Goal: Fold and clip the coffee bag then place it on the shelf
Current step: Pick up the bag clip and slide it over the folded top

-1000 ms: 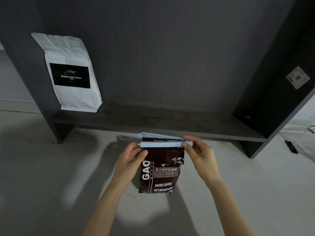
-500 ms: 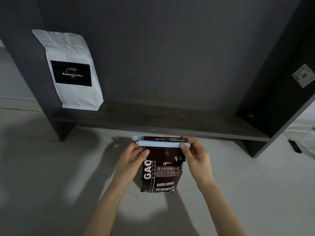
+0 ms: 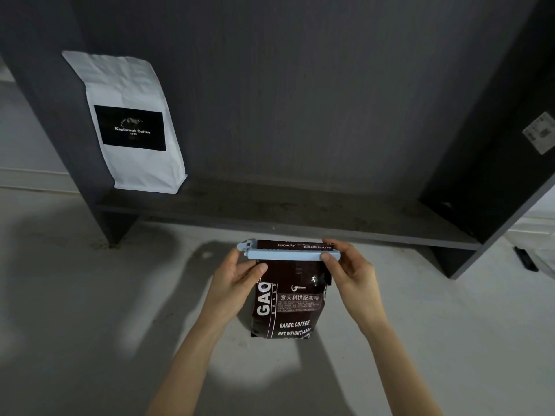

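Note:
A dark brown coffee bag (image 3: pixel 288 304) with white lettering stands upright on the pale floor in front of the shelf. Its top is folded over, and a long light-blue clip (image 3: pixel 288 254) lies across the fold with its two bars pressed together. My left hand (image 3: pixel 237 276) grips the bag's upper left side just under the clip's hinge end. My right hand (image 3: pixel 348 265) pinches the clip's right end between thumb and fingers. The dark grey shelf board (image 3: pixel 300 214) runs just behind the bag.
A white coffee bag (image 3: pixel 132 124) with a black label stands at the left end of the shelf, against the side panel. The shelf's right side panel (image 3: pixel 492 163) carries a white sticker. A small black object (image 3: pixel 524 259) lies on the floor at far right.
The clip's two bars, spread apart a second ago, have come together over the folded top. My right hand moved in along the clip's right end; the bag stays where it was.

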